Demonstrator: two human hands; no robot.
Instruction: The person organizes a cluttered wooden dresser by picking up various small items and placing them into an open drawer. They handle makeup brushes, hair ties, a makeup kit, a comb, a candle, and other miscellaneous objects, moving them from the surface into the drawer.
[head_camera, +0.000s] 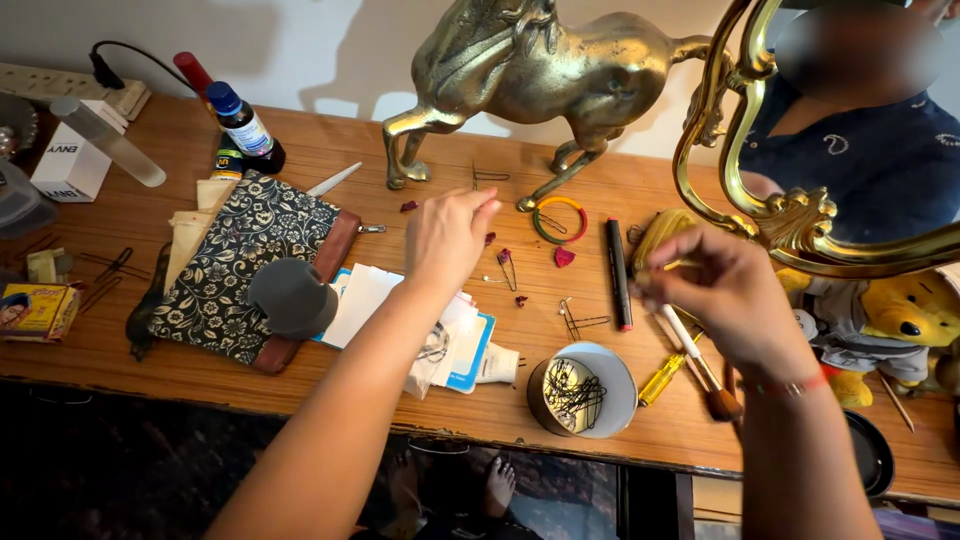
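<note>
My left hand (450, 235) hovers over the wooden table (130, 225), its fingertips pinched together near a bent hairpin (488, 177) and dried red petals (563, 256); whether it holds anything I cannot tell. My right hand (728, 292) is closed around a makeup brush (700, 365) with a white handle, bristles pointing toward me. A round tin (583, 390) with several dark hairpins stands between my hands near the front edge. More hairpins (578, 321) lie loose beside it.
A brass horse statue (545, 70) and a gold-framed mirror (800, 225) stand at the back. A floral pouch (245, 265), papers (375, 295), black marker (618, 272), coloured bangles (560, 220), bottles (240, 120) and a yellow plush toy (905, 315) crowd the table.
</note>
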